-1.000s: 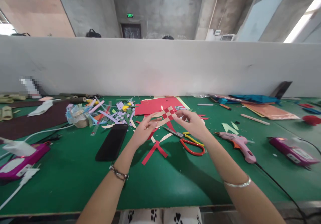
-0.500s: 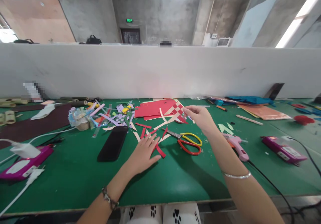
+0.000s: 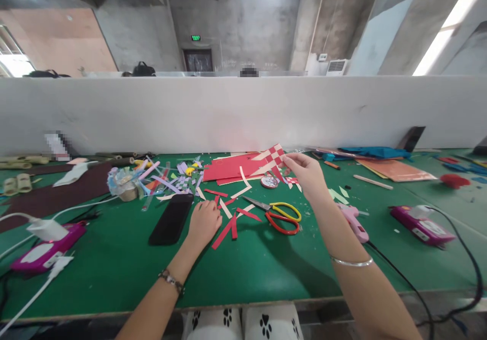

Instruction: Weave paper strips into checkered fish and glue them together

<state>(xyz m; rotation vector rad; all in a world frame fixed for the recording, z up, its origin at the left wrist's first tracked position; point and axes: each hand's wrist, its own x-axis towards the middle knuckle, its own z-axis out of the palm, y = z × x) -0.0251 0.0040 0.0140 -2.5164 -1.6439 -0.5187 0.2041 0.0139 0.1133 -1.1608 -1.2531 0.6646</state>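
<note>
My right hand (image 3: pixel 306 175) pinches the edge of a red-and-cream woven paper piece (image 3: pixel 274 155), with loose strip ends trailing left. It is raised over the stacked red paper (image 3: pixel 230 170). My left hand (image 3: pixel 205 222) rests on the green table, its fingers curled and their tips partly hidden; nothing shows in it. Beside it lie loose red strips (image 3: pixel 225 232) and a cream strip (image 3: pixel 225 208). Scissors (image 3: pixel 272 208) with one yellow and one red handle lie between my hands. A small round patterned item (image 3: pixel 269 181) sits below the woven piece.
A black phone (image 3: pixel 173 219) lies left of my left hand. On the right are a pink glue gun (image 3: pixel 353 222) with its cord and a purple power strip (image 3: pixel 420 224). Purple and green scraps (image 3: pixel 184 182) lie at the left. A white partition (image 3: pixel 243 114) stands behind.
My right hand has lifted the woven piece off the red paper and tilted it up. My left hand has drawn left off the strips, its fingers going from spread to curled. Several strips have shifted.
</note>
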